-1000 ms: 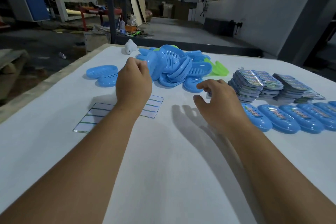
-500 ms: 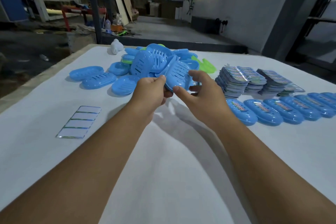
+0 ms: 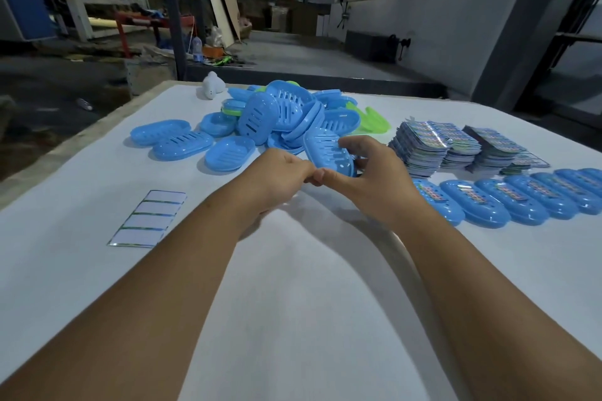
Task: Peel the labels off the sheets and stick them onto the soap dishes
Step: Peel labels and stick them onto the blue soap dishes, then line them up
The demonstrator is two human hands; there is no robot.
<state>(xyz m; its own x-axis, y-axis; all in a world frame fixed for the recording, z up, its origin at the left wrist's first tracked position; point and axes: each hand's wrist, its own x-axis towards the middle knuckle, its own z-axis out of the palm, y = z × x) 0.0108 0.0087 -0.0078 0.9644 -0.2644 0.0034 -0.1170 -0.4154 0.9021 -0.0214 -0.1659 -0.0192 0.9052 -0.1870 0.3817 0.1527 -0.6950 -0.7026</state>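
1. Right hand (image 3: 374, 182) grasps a blue soap dish (image 3: 329, 155), fingers curled over its far rim, thumb at its near end; dish held tilted, slotted face toward the camera, above the desk (image 3: 293, 303).
2. Left hand (image 3: 280, 179) is curled, fingertips meeting the right thumb at the dish's near end. Cannot tell whether its grip closes on the dish or on something small.
3. Pile of blue soap dishes (image 3: 286, 114) lies just beyond the hands; a few green ones (image 3: 371, 122) at its far right.
4. Stacks of label sheets (image 3: 433, 143) sit right of the pile, near the desk's right edge.
5. Row of labelled soap dishes (image 3: 508, 202) runs rightward out of view, nearer than the stacks.
6. Used backing sheet (image 3: 150, 218) lies flat at left, well apart from the hands.
7. White object (image 3: 212, 85) stands at the far edge.
8. Bare desk surface spans the near half, between and beside both forearms.
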